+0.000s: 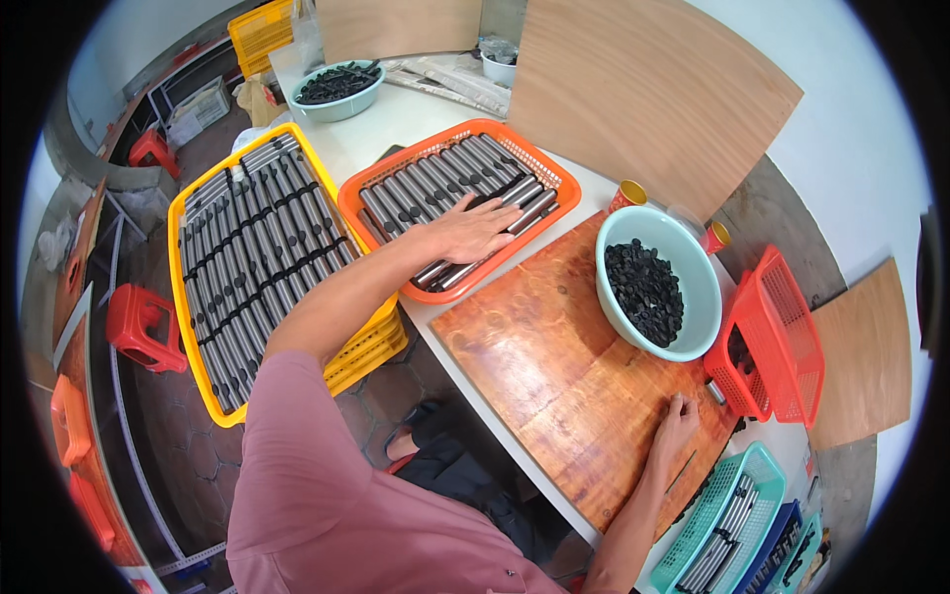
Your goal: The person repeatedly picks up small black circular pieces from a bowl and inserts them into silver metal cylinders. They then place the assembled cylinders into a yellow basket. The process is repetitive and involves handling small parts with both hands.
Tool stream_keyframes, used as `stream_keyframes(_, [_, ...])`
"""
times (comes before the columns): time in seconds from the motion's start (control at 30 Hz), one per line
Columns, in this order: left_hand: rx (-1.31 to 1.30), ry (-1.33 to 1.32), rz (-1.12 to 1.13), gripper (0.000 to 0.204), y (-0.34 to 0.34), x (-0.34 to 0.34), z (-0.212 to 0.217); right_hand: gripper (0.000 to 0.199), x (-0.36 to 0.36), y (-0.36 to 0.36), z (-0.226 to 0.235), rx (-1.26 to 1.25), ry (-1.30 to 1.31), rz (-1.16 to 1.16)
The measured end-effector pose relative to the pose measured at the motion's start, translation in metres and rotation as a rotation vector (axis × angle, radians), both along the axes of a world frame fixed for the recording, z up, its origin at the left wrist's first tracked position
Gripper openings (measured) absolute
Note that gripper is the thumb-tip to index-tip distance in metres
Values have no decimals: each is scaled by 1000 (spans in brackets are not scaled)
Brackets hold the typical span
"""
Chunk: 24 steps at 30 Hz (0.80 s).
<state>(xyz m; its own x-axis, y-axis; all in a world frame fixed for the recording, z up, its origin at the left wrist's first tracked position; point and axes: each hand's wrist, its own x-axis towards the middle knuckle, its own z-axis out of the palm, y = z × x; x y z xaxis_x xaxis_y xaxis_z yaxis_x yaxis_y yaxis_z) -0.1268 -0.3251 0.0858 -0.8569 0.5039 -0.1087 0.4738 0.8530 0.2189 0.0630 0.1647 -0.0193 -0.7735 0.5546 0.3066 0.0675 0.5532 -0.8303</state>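
Note:
My left hand (473,230) lies over the orange basket (568,188), its fingers stretched out flat across the grey metal tubes (421,186). Black fittings sit on many of these tubes. On the right, my right hand (677,420) rests at the edge of the reddish wooden board (524,346) with its fingers curled in. Whatever those fingers hold, if anything, is hidden. Close by them is a short metal cylinder (714,392). A pale blue basin (705,309) full of small black pieces (643,292) stands at the far right of the board.
Left of the table, a yellow crate (181,287) carries rows of tubes with black fittings. Another basin (341,107) of black parts stands at the back. Red baskets (782,332) and a green basket (767,485) line the right side. Two cups (627,194) stand near the basin.

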Motion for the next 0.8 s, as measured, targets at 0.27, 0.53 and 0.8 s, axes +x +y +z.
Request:
stream_keyframes(0.27, [-62, 49, -14, 64, 4, -2, -1, 24, -1, 5, -8, -40, 48, 18])
stream_keyframes(0.53, [59, 139, 126, 69, 9, 2, 20, 23, 2, -11, 15, -43, 13, -6])
stream_keyframes(0.8, [414, 410, -141, 62, 104, 80, 28, 25, 3, -6, 13, -29, -4, -35])
